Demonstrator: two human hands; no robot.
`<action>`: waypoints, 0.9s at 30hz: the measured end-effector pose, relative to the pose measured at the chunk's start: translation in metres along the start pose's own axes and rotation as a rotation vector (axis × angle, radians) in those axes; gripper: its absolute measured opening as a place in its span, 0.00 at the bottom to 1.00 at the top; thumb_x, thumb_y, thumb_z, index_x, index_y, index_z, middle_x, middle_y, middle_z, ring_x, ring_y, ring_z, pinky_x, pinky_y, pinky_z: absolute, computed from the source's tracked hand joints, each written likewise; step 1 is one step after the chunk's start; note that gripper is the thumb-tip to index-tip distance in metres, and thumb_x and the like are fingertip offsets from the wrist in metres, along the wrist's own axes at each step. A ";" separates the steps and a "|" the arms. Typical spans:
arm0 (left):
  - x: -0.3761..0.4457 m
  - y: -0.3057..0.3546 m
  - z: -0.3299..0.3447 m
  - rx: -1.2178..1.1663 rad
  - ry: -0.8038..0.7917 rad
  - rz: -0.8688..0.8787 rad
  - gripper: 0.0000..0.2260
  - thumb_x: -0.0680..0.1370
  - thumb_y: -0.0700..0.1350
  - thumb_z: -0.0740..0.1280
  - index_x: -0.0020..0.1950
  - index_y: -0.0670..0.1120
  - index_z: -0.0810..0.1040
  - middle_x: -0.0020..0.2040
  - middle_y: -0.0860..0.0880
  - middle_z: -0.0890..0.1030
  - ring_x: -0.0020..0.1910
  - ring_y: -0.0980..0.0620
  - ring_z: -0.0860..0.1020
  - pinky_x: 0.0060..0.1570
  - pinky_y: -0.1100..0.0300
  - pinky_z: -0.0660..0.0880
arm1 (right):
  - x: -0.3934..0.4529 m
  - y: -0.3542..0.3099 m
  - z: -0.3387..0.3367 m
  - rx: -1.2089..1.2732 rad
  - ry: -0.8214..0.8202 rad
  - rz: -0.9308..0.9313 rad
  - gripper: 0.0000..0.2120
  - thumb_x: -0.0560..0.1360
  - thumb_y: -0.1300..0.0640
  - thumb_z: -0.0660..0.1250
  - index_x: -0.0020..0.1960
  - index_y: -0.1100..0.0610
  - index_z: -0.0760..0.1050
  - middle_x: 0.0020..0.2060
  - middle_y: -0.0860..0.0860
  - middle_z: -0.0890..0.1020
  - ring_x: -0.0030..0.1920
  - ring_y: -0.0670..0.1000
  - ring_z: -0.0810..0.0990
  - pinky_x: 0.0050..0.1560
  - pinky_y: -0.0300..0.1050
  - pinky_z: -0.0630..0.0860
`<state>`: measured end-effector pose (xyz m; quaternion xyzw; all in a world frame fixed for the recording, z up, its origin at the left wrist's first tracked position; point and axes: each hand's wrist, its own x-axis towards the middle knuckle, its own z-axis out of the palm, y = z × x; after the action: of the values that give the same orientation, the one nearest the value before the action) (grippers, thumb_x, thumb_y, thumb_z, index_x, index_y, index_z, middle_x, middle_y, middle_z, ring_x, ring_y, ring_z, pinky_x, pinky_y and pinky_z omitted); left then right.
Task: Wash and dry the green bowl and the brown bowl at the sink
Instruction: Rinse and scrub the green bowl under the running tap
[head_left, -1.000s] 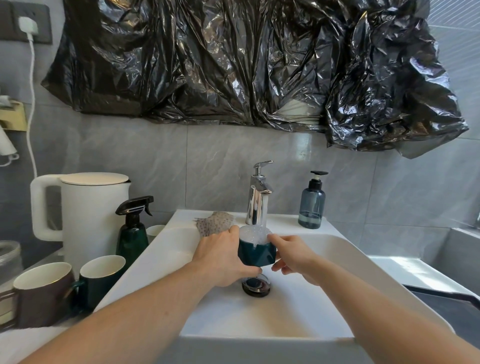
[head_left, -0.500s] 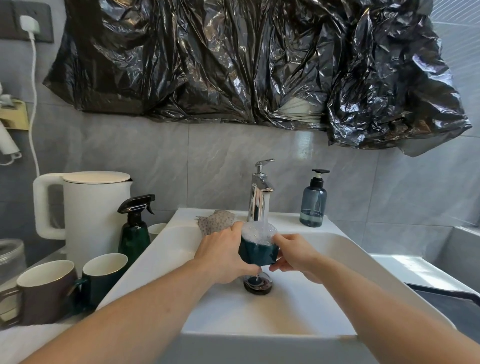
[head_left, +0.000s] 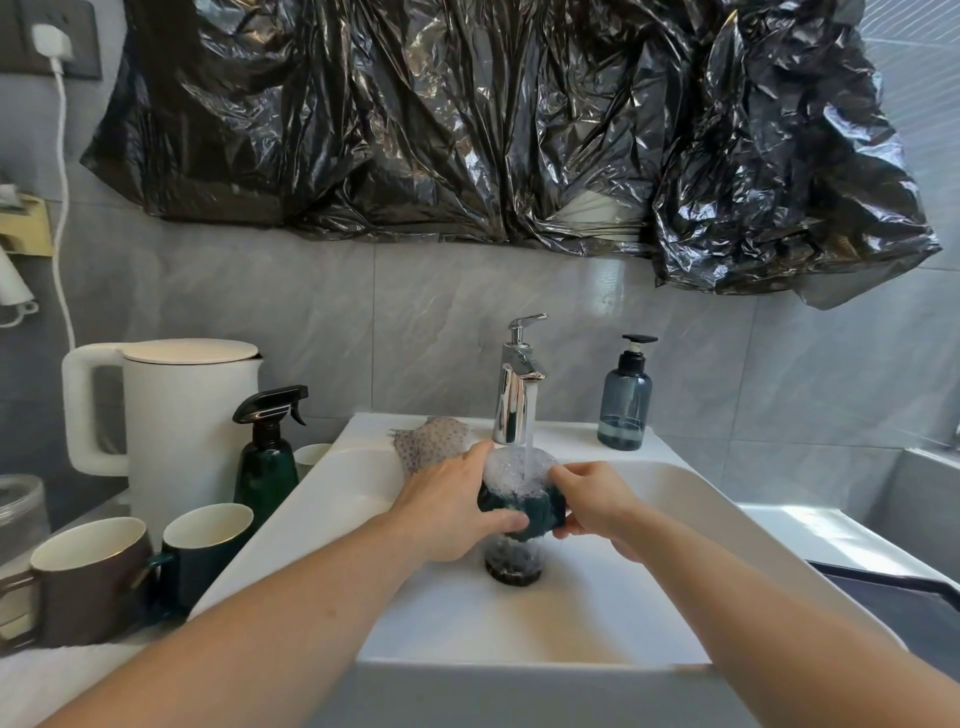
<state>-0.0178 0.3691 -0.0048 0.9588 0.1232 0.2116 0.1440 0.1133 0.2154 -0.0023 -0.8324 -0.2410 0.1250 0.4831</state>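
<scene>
I hold the small dark green bowl (head_left: 530, 506) under the running chrome tap (head_left: 516, 387), above the sink drain (head_left: 513, 565). Water falls into it and froths white inside. My left hand (head_left: 449, 501) grips its left side, fingers curled under the base. My right hand (head_left: 597, 501) grips its right side. A brown vessel (head_left: 83, 582) with a handle and a pale inside stands at the left on the counter, beside a dark green one (head_left: 205, 545).
The white sink basin (head_left: 519, 623) fills the middle. A speckled cloth (head_left: 431, 441) lies on its back ledge. A soap pump bottle (head_left: 625, 397) stands right of the tap. A white kettle (head_left: 176, 415) and green spray bottle (head_left: 267, 452) stand left.
The bowl has stayed under the tap while filling with froth. Both hands keep their grip and have shifted only slightly.
</scene>
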 end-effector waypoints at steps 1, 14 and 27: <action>0.000 0.000 0.000 0.003 -0.003 0.003 0.38 0.74 0.67 0.72 0.79 0.56 0.61 0.66 0.52 0.79 0.63 0.46 0.78 0.58 0.51 0.74 | 0.001 0.001 0.000 -0.002 0.004 0.003 0.15 0.85 0.53 0.59 0.51 0.59 0.81 0.43 0.59 0.86 0.32 0.55 0.84 0.50 0.52 0.85; 0.003 -0.002 0.004 -0.016 -0.019 -0.037 0.21 0.84 0.64 0.55 0.71 0.55 0.71 0.63 0.49 0.81 0.61 0.43 0.79 0.58 0.48 0.75 | 0.003 0.001 -0.001 -0.024 0.084 -0.030 0.14 0.84 0.54 0.59 0.47 0.59 0.79 0.39 0.59 0.84 0.28 0.55 0.80 0.32 0.42 0.76; 0.007 -0.010 0.009 -0.042 -0.059 -0.149 0.21 0.85 0.61 0.52 0.71 0.52 0.74 0.63 0.47 0.82 0.61 0.42 0.78 0.62 0.47 0.75 | 0.002 0.001 0.001 -0.036 0.123 -0.202 0.12 0.82 0.54 0.61 0.49 0.51 0.84 0.31 0.50 0.82 0.27 0.50 0.76 0.34 0.43 0.75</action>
<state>-0.0094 0.3781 -0.0129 0.9496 0.1853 0.1746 0.1830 0.1153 0.2168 -0.0040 -0.8185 -0.2959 0.0199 0.4920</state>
